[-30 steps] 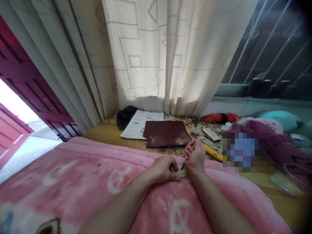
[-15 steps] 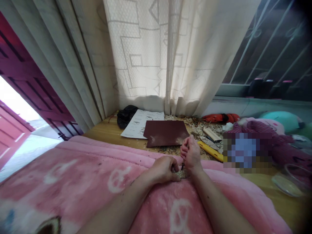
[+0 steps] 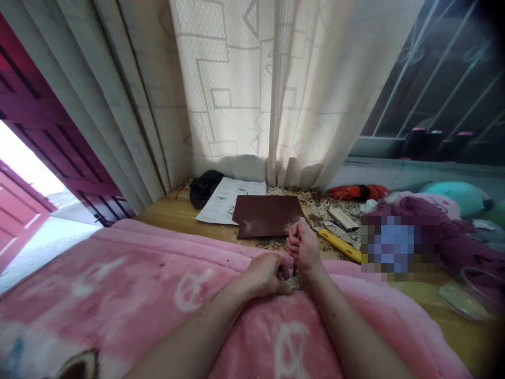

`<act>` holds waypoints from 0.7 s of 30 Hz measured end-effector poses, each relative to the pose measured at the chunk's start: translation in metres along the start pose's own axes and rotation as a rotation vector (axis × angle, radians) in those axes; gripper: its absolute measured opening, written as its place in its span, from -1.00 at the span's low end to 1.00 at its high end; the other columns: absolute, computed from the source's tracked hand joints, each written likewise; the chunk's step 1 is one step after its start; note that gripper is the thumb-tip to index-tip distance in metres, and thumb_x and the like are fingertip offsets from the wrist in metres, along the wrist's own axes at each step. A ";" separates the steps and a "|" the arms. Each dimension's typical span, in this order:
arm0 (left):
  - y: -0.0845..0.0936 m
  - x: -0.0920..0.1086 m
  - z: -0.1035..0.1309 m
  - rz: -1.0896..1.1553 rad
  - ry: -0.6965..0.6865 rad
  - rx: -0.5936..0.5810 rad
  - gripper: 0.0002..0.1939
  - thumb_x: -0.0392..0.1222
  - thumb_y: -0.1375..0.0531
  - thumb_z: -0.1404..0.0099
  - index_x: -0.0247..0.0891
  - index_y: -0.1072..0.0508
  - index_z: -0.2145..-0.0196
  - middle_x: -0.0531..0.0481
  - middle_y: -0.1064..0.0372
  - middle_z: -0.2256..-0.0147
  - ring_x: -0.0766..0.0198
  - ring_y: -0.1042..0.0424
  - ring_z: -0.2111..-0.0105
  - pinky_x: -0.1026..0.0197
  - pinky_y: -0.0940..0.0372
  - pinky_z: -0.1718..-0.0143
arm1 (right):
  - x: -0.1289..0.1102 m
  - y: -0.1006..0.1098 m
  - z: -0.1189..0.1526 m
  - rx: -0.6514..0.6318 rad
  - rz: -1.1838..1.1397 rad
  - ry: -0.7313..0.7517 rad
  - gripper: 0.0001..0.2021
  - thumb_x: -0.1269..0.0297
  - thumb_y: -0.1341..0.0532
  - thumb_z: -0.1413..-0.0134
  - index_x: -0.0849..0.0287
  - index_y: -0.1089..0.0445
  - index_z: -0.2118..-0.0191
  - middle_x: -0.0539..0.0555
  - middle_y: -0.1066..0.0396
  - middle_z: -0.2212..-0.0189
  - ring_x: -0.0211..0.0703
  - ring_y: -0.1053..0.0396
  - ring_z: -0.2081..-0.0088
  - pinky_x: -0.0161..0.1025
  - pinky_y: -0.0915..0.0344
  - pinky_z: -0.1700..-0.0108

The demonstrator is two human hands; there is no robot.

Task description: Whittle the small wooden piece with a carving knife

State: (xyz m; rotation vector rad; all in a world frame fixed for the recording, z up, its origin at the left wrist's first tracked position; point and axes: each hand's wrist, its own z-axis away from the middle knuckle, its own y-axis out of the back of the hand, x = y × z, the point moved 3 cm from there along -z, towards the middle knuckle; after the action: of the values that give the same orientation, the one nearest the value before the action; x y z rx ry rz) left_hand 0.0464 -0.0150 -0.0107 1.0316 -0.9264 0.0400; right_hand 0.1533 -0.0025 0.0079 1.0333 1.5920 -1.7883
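Poking step, looks like: their left hand (image 3: 266,275) pinching a small pale piece (image 3: 295,283) over the pink blanket (image 3: 130,295), right hand (image 3: 306,248) clenched round probably a thin dark tool (image 3: 294,267), so next push wants a steady pinch.

- Blanket (image 3: 130,300): thick, plush cloth, soft and matt.
- Small pale piece (image 3: 294,283): rough, finely patterned surface; I can't tell its material from here.
- Thin tool (image 3: 294,269): dark, its material too small to tell.
- Brown sheet (image 3: 268,213): smooth, with a faint sheen and pale scuffs.
- White sheet (image 3: 223,197): printed paper, flat and smooth.
- Black bag (image 3: 205,188): crumpled, thin plastic-looking.
- Tabletop (image 3: 173,209): yellowish wood grain, slightly glossy.
- Curtain (image 3: 232,68): textured woven cloth.
- Tub (image 3: 460,300): clear, shiny plastic.
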 end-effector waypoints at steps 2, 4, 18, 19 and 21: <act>0.000 0.000 0.000 -0.006 0.016 -0.005 -0.72 -0.12 -0.27 0.19 -0.24 -0.41 0.44 0.12 -0.34 0.48 0.35 -0.25 0.49 0.37 0.01 0.56 | 0.000 0.001 -0.001 0.042 0.002 0.002 -0.61 -0.08 -0.07 0.08 0.15 -0.04 0.60 -0.21 0.16 0.82 -0.47 0.29 0.79 -0.51 0.30 0.79; 0.000 0.000 0.000 -0.005 0.030 -0.008 -0.70 -0.12 -0.28 0.19 -0.24 -0.41 0.43 0.11 -0.33 0.48 0.35 -0.25 0.49 0.37 0.00 0.56 | 0.000 0.002 -0.002 0.072 0.004 0.013 -0.60 -0.10 -0.06 0.08 0.14 -0.03 0.60 -0.21 0.16 0.82 -0.46 0.28 0.80 -0.51 0.30 0.80; -0.002 0.002 0.000 -0.044 0.023 0.009 -0.69 -0.12 -0.29 0.21 -0.24 -0.42 0.43 0.10 -0.35 0.46 0.34 -0.26 0.49 0.37 -0.01 0.56 | 0.002 0.004 -0.004 0.173 0.044 -0.027 -0.59 -0.11 -0.03 0.08 0.14 0.01 0.60 -0.21 0.14 0.84 -0.46 0.26 0.82 -0.49 0.32 0.80; -0.002 0.001 0.000 -0.046 0.026 0.009 -0.69 -0.11 -0.29 0.21 -0.24 -0.43 0.43 0.10 -0.36 0.46 0.34 -0.27 0.49 0.37 -0.01 0.56 | 0.002 0.004 -0.004 0.193 0.055 -0.026 -0.59 -0.11 -0.02 0.08 0.14 0.01 0.60 -0.21 0.14 0.84 -0.46 0.26 0.82 -0.49 0.31 0.80; -0.003 -0.001 -0.001 -0.048 0.032 0.013 -0.70 -0.12 -0.29 0.22 -0.24 -0.43 0.44 0.10 -0.36 0.46 0.33 -0.27 0.49 0.37 -0.02 0.56 | 0.003 0.007 -0.005 0.259 0.099 -0.005 -0.60 -0.11 -0.01 0.06 0.14 0.01 0.60 -0.21 0.13 0.84 -0.45 0.24 0.82 -0.48 0.30 0.79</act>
State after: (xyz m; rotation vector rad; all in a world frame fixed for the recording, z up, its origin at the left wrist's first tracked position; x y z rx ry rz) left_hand 0.0480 -0.0159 -0.0136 1.0620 -0.8729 0.0221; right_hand 0.1577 0.0016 0.0012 1.2009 1.3055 -1.9615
